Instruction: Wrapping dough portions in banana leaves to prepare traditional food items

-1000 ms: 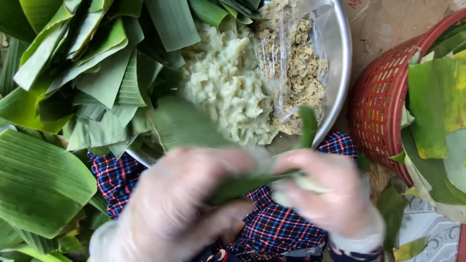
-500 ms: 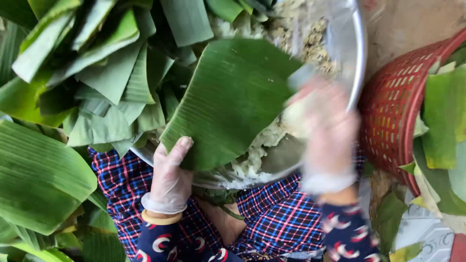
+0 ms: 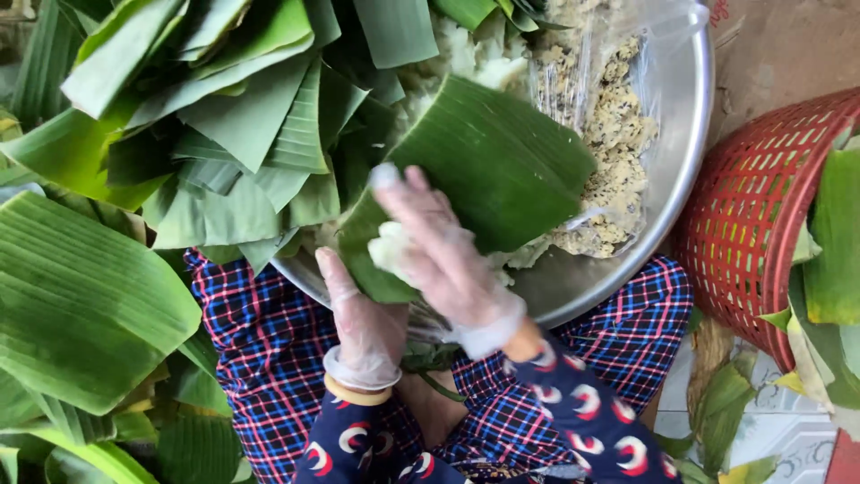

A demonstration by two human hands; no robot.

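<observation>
The left hand [image 3: 363,327] is gripping the leaf [image 3: 484,175] from below; the right hand [image 3: 439,251] is pressing dough [image 3: 390,251] onto it: better centred, spread evenly

Daylight falls soft and even here, no hard shadows anywhere. Top right, well beyond the fingers, there's a bare patch of brown, earthy-looking ground [image 3: 788,49], rough and dull. Down in the lower right corner, far below and to the right of the fingers, pale patterned floor tiles [image 3: 766,435] peek through, grey-white with faint markings, and a sliver of red surface [image 3: 847,459] cuts in at the very corner. No wall, window or furniture shows; the view looks straight down at the floor. Light seems to come from above, spreading flat across ground and tiles alike, colours staying bright and clear throughout
</observation>
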